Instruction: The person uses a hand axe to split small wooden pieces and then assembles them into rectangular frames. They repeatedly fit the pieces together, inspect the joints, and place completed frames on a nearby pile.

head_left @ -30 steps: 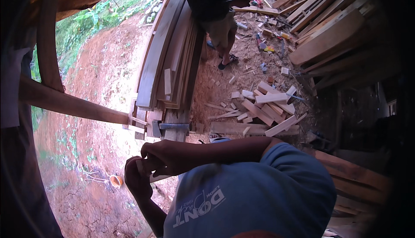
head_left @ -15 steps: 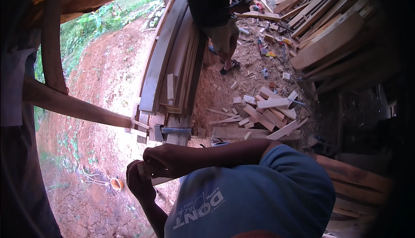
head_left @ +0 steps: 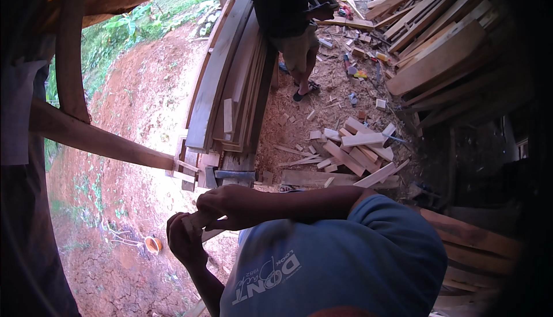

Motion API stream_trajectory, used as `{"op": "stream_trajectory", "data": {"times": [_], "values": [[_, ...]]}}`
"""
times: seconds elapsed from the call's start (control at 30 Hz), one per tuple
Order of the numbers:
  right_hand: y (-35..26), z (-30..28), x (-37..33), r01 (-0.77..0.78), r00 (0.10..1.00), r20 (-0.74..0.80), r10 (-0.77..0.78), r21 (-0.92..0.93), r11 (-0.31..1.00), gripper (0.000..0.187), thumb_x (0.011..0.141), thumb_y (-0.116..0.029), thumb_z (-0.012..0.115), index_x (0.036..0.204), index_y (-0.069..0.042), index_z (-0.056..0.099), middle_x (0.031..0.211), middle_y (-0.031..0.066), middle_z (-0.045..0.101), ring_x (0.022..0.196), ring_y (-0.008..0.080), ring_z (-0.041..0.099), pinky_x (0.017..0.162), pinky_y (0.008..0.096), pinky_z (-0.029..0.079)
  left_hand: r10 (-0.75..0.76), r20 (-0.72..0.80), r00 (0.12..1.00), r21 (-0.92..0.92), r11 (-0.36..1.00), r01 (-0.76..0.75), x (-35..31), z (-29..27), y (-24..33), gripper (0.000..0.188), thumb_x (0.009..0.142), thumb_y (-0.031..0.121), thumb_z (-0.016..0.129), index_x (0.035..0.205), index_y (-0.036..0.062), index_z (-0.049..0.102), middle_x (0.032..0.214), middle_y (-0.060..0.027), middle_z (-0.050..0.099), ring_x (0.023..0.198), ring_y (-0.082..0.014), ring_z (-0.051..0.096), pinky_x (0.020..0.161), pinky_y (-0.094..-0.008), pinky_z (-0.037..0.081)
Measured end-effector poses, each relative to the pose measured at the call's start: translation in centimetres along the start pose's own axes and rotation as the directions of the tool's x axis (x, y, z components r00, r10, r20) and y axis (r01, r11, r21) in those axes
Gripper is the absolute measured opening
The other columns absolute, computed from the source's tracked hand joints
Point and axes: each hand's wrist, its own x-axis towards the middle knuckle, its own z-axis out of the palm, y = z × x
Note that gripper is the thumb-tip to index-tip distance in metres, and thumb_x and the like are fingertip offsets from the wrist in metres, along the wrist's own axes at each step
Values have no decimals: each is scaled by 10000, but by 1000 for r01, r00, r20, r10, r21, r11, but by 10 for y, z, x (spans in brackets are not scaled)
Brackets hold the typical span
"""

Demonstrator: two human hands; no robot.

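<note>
Above red earth (head_left: pixel 138 104), left fingers (head_left: pixel 175 228) and right fingers (head_left: pixel 208 202) grasp wood (head_left: pixel 199 219).

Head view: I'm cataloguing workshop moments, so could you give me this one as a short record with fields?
Left hand: closed around a small wooden piece
Right hand: fingers on the same piece
Nearest tool: dark-headed tool with a bluish handle, just beyond the hands
Stock: stacked planks ahead
Ground, right: loose pile of offcuts
Others present: one person, standing beside the planks
</note>
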Motion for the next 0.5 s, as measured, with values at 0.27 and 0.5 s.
{"op": "stream_trajectory", "data": {"times": [0.27, 0.5], "values": [[8, -25, -2, -67, 997, 14, 70, -148, 987, 395, 823, -196, 877, 1081, -25, 634, 934, 156, 674, 859, 379, 692, 757, 464, 537, -10, -110, 994, 40, 999, 14, 3, 0, -5, 562, 979, 483, 703, 1215, -25, 653, 1201, -162, 674, 1136, -329, 657, 999, -450, 518], [20, -13, 1, -43, 992, -122, 30, -111, 993, 418, 806, -191, 895, 1135, -49, 680, 1010, 141, 703, 936, 337, 718, 809, 449, 580, -63, -192, 979, -122, 992, 39, -1, -3, -19, 495, 959, 368, 765, 1250, -14, 646, 1222, -146, 662, 1170, -288, 645, 1043, -421, 513]]}}
